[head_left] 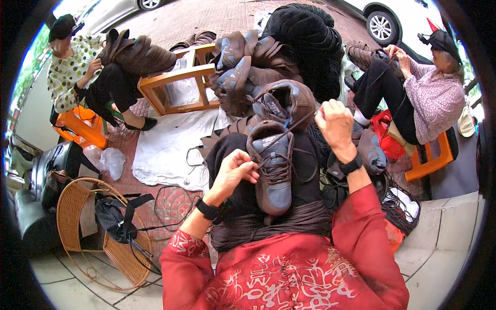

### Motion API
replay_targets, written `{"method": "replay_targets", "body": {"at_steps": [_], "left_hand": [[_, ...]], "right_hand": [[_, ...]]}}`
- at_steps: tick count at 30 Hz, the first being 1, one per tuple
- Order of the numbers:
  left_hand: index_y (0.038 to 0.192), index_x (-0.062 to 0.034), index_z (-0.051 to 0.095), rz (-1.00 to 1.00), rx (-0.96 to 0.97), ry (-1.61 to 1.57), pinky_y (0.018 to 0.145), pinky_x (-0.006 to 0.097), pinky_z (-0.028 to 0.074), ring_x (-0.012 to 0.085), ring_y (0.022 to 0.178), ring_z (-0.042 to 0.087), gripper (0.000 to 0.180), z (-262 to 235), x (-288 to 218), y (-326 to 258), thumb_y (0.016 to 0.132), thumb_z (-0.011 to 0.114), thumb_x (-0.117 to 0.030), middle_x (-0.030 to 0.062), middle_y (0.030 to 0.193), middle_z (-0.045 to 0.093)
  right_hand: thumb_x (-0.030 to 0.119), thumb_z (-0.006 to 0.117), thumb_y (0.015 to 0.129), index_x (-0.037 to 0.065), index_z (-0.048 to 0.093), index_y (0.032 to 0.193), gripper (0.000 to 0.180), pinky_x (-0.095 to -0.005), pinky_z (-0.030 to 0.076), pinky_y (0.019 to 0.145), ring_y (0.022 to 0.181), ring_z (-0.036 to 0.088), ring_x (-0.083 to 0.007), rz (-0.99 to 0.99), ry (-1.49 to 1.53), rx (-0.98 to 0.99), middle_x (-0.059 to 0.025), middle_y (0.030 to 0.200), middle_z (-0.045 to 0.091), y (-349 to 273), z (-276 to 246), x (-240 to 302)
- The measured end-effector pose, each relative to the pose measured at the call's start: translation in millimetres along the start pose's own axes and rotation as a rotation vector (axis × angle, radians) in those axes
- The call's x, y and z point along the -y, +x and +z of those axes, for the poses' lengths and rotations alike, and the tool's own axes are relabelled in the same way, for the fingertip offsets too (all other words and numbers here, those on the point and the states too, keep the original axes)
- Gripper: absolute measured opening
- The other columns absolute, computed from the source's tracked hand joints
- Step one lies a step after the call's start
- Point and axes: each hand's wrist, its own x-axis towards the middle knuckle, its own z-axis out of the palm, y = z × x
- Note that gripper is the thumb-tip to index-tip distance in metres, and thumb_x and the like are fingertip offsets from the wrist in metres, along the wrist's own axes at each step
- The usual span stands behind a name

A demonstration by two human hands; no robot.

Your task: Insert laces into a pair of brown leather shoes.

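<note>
Shoe (274,170) lies toe-toward-you on your lap. Your left hand (235,170) pinches its laces (269,164) at the near side; your right hand (336,124), raised farther off, grips the lace end (297,124).

An open-air pavement workshop for shoemaking: seated workers on low orange stools (85,126) lace brown shoe uppers (142,51) on brick paving (206,18), heaps of unfinished shoes (243,62) between them, parked cars (392,20) behind.
</note>
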Motion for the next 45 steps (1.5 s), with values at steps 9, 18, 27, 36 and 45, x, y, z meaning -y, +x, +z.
{"method": "replay_targets", "body": {"at_steps": [9, 18, 27, 36, 45], "left_hand": [[0.093, -0.0042, 0.046, -0.09, -0.087, -0.246, 0.06, 0.032, 0.054, 0.0232, 0.071, 0.063, 0.01, -4.3, 4.9, -8.1, 0.09, 0.049, -0.013, 0.0147, 0.087, 0.059], [0.09, -0.0029, 0.048, -0.059, -0.215, 0.008, 0.05, 0.024, 0.051, 0.0144, 0.061, 0.059, 0.012, 5.7, 0.8, -2.5, 0.085, 0.056, -0.011, 0.0081, 0.078, 0.058], [0.086, -0.0038, 0.051, -0.061, -0.263, 0.057, 0.044, 0.021, 0.047, 0.0118, 0.059, 0.058, 0.013, 13.0, 1.2, -8.3, 0.081, 0.062, -0.007, 0.0053, 0.074, 0.059], [0.088, -0.0101, 0.05, -0.194, -0.326, -0.335, 0.045, 0.022, 0.04, 0.0125, 0.061, 0.054, 0.016, 13.1, 6.5, -9.8, 0.079, 0.061, -0.002, 0.0066, 0.08, 0.06], [0.079, -0.0112, 0.052, -0.128, -0.273, -0.837, 0.053, 0.028, 0.038, 0.0145, 0.058, 0.045, 0.014, 23.5, 8.1, -7.5, 0.076, 0.059, 0.001, 0.0054, 0.079, 0.057]], "right_hand": [[0.014, 0.053, 0.071, 0.005, 0.059, 0.081, 0.015, -0.0385, 0.037, 0.087, 0.1, 0.049, -0.0269, -0.459, 0.328, 0.117, -0.0115, 0.101, 0.053, -23.0, 14.7, 70.2], [0.011, 0.054, 0.07, 0.005, 0.055, 0.077, 0.01, -0.0344, 0.042, 0.071, 0.082, 0.054, -0.0225, -0.449, 0.447, 0.145, -0.008, 0.083, 0.052, -30.4, 21.6, 71.0], [0.01, 0.057, 0.07, 0.007, 0.052, 0.077, 0.009, -0.0348, 0.041, 0.061, 0.07, 0.055, -0.0238, -0.42, 0.549, 0.216, -0.0074, 0.072, 0.051, -30.7, 23.2, 68.5], [0.01, 0.059, 0.07, 0.008, 0.053, 0.079, 0.011, -0.0352, 0.042, 0.061, 0.069, 0.056, -0.0249, -0.398, 0.595, 0.244, -0.0073, 0.072, 0.053, -31.1, 25.3, 69.2], [0.01, 0.06, 0.071, 0.007, 0.058, 0.088, 0.017, -0.0365, 0.043, 0.068, 0.073, 0.057, -0.0267, -0.332, 0.696, 0.34, -0.0083, 0.078, 0.056, -33.4, 22.8, 69.6]]}}
